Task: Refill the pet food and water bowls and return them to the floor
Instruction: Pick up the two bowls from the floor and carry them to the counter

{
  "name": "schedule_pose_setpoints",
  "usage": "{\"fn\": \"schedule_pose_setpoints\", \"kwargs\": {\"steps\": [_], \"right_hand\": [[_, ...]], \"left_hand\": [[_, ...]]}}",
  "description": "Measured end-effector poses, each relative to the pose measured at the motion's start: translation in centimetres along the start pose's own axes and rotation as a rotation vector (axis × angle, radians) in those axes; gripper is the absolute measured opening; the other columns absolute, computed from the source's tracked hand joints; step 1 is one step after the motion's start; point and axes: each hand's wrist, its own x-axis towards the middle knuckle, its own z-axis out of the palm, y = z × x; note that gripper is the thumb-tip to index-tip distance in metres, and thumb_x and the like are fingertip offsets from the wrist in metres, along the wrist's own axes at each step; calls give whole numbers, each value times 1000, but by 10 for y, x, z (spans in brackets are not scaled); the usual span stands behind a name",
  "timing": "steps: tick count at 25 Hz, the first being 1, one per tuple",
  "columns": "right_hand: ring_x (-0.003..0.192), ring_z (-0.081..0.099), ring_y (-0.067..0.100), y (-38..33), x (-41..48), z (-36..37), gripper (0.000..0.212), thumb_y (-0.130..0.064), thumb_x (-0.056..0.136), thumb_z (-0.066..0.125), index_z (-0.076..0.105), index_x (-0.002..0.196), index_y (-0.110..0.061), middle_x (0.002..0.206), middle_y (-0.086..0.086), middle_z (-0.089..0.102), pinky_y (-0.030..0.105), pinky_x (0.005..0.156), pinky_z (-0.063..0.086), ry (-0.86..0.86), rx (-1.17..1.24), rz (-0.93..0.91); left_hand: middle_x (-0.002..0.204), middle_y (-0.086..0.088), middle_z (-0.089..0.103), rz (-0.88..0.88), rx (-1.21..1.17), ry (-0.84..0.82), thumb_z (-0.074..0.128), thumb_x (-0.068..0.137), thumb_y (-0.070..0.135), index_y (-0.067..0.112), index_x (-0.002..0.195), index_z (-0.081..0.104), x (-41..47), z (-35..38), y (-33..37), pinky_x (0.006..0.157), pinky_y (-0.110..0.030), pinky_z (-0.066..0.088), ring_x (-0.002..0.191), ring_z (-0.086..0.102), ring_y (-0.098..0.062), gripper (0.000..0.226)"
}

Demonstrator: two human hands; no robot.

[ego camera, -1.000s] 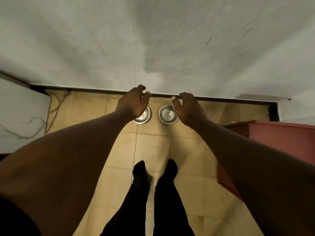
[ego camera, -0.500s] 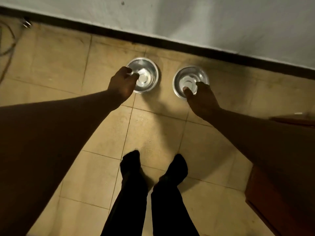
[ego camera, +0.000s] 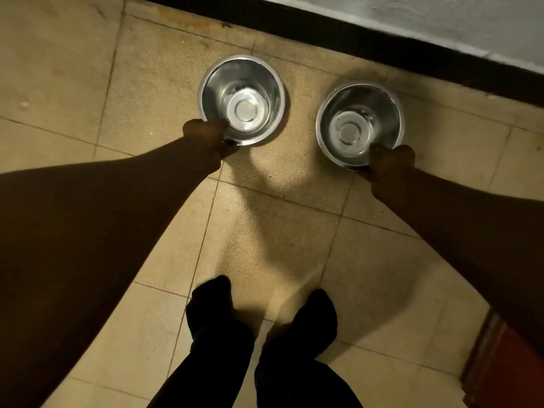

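Head camera looks straight down at a tiled floor (ego camera: 294, 225) next to a wall (ego camera: 471, 19) with a dark strip along its bottom. Two shiny metal bowls sit side by side, a little apart, close to that strip.

The left hand (ego camera: 206, 136) has its grip closed on the near rim of the left bowl (ego camera: 243, 98), with the thumb over the edge. The right hand (ego camera: 390, 163) has its grip closed on the near rim of the right bowl (ego camera: 359, 122) in the same way. Both arms reach down from above, and the person's dark legs (ego camera: 256, 348) stand behind the bowls.

Both bowls look empty. I see bare metal bottoms and no food. There may be a tiny bit of wet shine in them (it is hard to be sure in this dim light). I cannot tell if the bowls are touching the floor or are a little bit up.

So the task looks like it is near the very start. The bowls are grabbed, and that is about all. Still to do, I think: carry them away, put food in one, put water in the other, then bring them back and set them down here by the wall.

A reddish piece of furniture (ego camera: 500, 363) peeks in at the bottom right corner.
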Motion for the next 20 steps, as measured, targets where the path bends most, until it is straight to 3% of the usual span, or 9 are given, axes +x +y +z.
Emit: {"fn": "schedule_pose_setpoints", "kwargs": {"steps": [2, 3, 5, 7, 9, 11, 14, 17, 20], "right_hand": [[125, 68, 40, -1, 6, -3, 50, -3, 104, 62, 47, 152, -2, 147, 24, 59, 25, 56, 62, -56, -56, -27], [125, 69, 40, -2, 4, -5, 50, -1, 104, 61, 47, 151, -2, 147, 24, 59, 25, 55, 61, -65, -53, -32], [121, 70, 39, -5, -4, -10, 51, -1, 101, 68, 50, 149, -6, 144, 19, 60, 31, 59, 64, -28, 5, -7], [119, 69, 38, -9, -25, -20, 45, -1, 99, 71, 55, 142, -5, 136, 13, 61, 35, 60, 66, 20, 58, -12], [114, 69, 39, -16, -55, -40, 27, 3, 99, 68, 60, 123, -6, 113, 7, 63, 31, 51, 64, 46, 79, -88], [104, 73, 40, -26, -97, -66, 20, 5, 96, 66, 64, 114, -5, 100, 7, 65, 27, 47, 63, 60, 32, -204], [88, 78, 29, -48, -176, -110, 28, 4, 97, 61, 66, 125, -2, 96, 5, 71, 31, 53, 66, 45, -76, -329], [75, 77, 22, -91, -278, -178, 26, 2, 96, 60, 66, 118, -10, 99, 11, 74, 44, 60, 69, 84, -65, -387], [75, 79, 20, -126, -387, -244, 22, -1, 97, 62, 66, 116, -11, 104, 15, 76, 40, 58, 68, 121, 40, -426]], "left_hand": [[107, -21, 74, 26, 22, 2, 79, 85, -11, -6, 133, 61, 0, 10, 0, 48, -27, 62, 60, 80, -20, 52], [101, -19, 74, 51, 61, 4, 81, 83, -12, -7, 133, 61, -4, 10, 1, 42, -22, 57, 49, 76, -16, 54], [113, -21, 74, 44, 101, 51, 82, 84, -8, -6, 136, 59, -10, 6, 1, 38, -19, 53, 57, 75, -20, 57], [129, -24, 68, 34, 76, 90, 80, 84, -7, -3, 138, 55, -25, -6, 5, 48, -27, 62, 83, 77, -29, 60], [131, -24, 64, 86, 69, 131, 79, 84, -4, 1, 130, 55, -53, -21, 12, 58, -33, 66, 94, 77, -36, 52], [125, -27, 66, 140, 88, 146, 75, 87, 0, 8, 115, 52, -98, -43, 26, 53, -29, 62, 77, 77, -34, 37], [106, -27, 71, 223, 131, 123, 69, 87, 3, 12, 107, 52, -182, -77, 54, 46, -23, 53, 53, 71, -25, 28], [87, -18, 73, 334, 182, 88, 68, 89, 4, 12, 113, 58, -290, -111, 109, 48, -26, 54, 51, 70, -21, 28], [73, -12, 73, 439, 182, 4, 72, 88, 9, 7, 124, 63, -390, -139, 162, 51, -29, 57, 51, 69, -18, 37]]}}
